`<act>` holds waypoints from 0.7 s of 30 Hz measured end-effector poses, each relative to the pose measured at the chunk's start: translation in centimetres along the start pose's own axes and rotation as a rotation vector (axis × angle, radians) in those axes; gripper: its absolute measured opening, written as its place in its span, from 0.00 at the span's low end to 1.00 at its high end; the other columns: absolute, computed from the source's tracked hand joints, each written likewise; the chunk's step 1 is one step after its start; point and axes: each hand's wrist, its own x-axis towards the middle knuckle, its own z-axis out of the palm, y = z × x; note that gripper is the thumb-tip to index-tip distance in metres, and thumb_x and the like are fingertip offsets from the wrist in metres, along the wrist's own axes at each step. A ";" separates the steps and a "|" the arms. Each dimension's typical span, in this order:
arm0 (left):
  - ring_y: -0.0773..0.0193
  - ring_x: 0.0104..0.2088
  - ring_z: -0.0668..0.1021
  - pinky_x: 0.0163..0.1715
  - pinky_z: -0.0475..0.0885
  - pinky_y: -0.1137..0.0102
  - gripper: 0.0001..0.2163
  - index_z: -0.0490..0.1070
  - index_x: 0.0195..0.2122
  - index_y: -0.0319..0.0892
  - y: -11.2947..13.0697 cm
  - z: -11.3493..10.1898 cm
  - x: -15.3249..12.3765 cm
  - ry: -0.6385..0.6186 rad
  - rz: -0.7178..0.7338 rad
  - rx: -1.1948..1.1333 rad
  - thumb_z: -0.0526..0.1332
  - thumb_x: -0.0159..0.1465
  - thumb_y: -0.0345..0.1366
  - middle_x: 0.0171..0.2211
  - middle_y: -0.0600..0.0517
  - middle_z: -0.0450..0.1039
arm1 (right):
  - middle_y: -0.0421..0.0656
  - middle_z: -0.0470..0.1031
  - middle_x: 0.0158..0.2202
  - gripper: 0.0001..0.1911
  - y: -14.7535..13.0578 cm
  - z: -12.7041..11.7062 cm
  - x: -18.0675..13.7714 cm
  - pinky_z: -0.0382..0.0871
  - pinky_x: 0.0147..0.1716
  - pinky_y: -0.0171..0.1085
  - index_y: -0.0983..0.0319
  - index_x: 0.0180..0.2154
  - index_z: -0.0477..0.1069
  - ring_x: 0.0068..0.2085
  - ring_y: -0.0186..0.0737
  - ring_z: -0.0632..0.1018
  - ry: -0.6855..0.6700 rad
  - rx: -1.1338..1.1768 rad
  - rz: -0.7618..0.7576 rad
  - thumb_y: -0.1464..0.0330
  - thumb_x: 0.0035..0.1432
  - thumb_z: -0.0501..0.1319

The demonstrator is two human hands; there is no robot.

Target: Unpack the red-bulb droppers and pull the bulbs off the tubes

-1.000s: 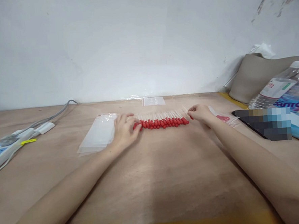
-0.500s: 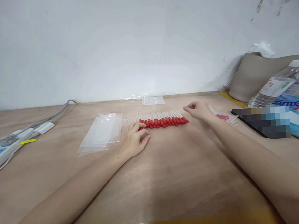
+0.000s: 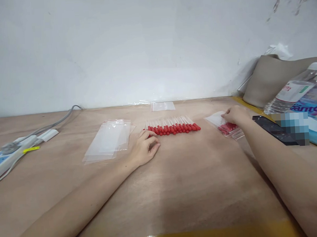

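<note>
Though beside the left hand's (image 3: 143, 149) curled fingers (image 3: 150, 133), red-tipped sticks (image 3: 174, 129) well apart from the right hand (image 3: 236, 114), its fingers' grip unclear.

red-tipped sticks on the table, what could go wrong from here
The left hand is right at the left end of the red-tipped sticks, so a nudge might skew the row.
The right hand is at the clear bag with red contents; a tug could spill it if unsealed, which I can't tell.
The phone lies close to the right hand and might get bumped.
</note>
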 end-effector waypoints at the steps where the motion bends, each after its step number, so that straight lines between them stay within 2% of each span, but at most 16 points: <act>1: 0.60 0.42 0.69 0.45 0.64 0.63 0.05 0.71 0.30 0.42 0.0 0.0 0.0 0.006 0.003 -0.008 0.56 0.58 0.34 0.39 0.48 0.68 | 0.55 0.72 0.30 0.07 -0.7 -0.4 -0.2 0.63 0.36 0.48 0.65 0.20 0.70 0.40 0.57 0.73 0.005 -0.026 0.029 0.68 0.46 0.61; 5: 0.60 0.42 0.70 0.45 0.64 0.63 0.06 0.71 0.35 0.43 -0.1 0.0 -0.1 0.041 -0.045 -0.085 0.56 0.59 0.35 0.39 0.48 0.69 | 0.53 0.72 0.34 0.10 -4.7 -3.1 -1.6 0.63 0.39 0.47 0.63 0.30 0.71 0.42 0.54 0.72 0.077 -0.065 0.056 0.64 0.53 0.56; 7: 0.60 0.42 0.70 0.46 0.64 0.63 0.06 0.71 0.35 0.43 0.0 -0.1 0.0 0.069 -0.107 -0.155 0.57 0.59 0.37 0.39 0.49 0.69 | 0.49 0.72 0.29 0.10 -7.2 -4.3 -2.9 0.64 0.37 0.43 0.63 0.30 0.70 0.37 0.48 0.73 0.136 0.100 0.017 0.63 0.53 0.56; 8: 0.60 0.42 0.71 0.46 0.64 0.63 0.07 0.70 0.36 0.43 0.0 -0.2 0.1 0.080 -0.148 -0.212 0.57 0.59 0.38 0.39 0.49 0.70 | 0.46 0.71 0.26 0.11 -8.6 -4.6 -3.7 0.64 0.34 0.40 0.63 0.29 0.69 0.33 0.44 0.73 0.118 0.230 0.002 0.62 0.54 0.56; 11: 0.60 0.40 0.73 0.44 0.67 0.63 0.16 0.67 0.42 0.41 0.2 -0.4 0.4 0.028 -0.308 -0.569 0.56 0.59 0.47 0.40 0.47 0.70 | 0.39 0.65 0.19 0.14 -12.2 -3.7 -6.9 0.61 0.22 0.33 0.62 0.26 0.67 0.21 0.34 0.68 -0.124 0.596 -0.039 0.59 0.55 0.54; 13: 0.60 0.38 0.74 0.42 0.69 0.63 0.23 0.63 0.48 0.41 0.6 -0.4 0.5 -0.083 -0.420 -0.932 0.53 0.59 0.53 0.40 0.46 0.70 | 0.36 0.62 0.16 0.14 -14.0 -1.9 -9.1 0.57 0.17 0.31 0.61 0.24 0.65 0.18 0.30 0.64 -0.294 0.727 -0.050 0.57 0.52 0.56; 15: 0.61 0.37 0.75 0.40 0.70 0.63 0.26 0.59 0.50 0.43 1.1 -0.3 0.5 -0.184 -0.520 -1.226 0.53 0.58 0.55 0.41 0.46 0.70 | 0.35 0.62 0.15 0.13 -15.2 0.0 -10.8 0.56 0.17 0.30 0.61 0.23 0.65 0.17 0.29 0.63 -0.435 0.777 -0.083 0.58 0.52 0.57; 18: 0.63 0.36 0.76 0.37 0.71 0.65 0.24 0.58 0.50 0.46 1.4 0.1 0.3 -0.213 -0.619 -1.371 0.62 0.55 0.47 0.38 0.50 0.71 | 0.34 0.60 0.15 0.14 -15.6 1.5 -11.7 0.54 0.16 0.29 0.61 0.20 0.61 0.16 0.27 0.60 -0.500 0.818 -0.132 0.62 0.52 0.56; 21: 0.68 0.29 0.75 0.33 0.71 0.70 0.22 0.60 0.47 0.44 1.2 0.5 0.2 -0.155 -0.648 -1.348 0.65 0.52 0.40 0.29 0.54 0.71 | 0.33 0.58 0.14 0.13 -14.6 0.8 -10.3 0.53 0.16 0.29 0.61 0.21 0.61 0.15 0.27 0.59 -0.453 0.793 -0.084 0.63 0.54 0.55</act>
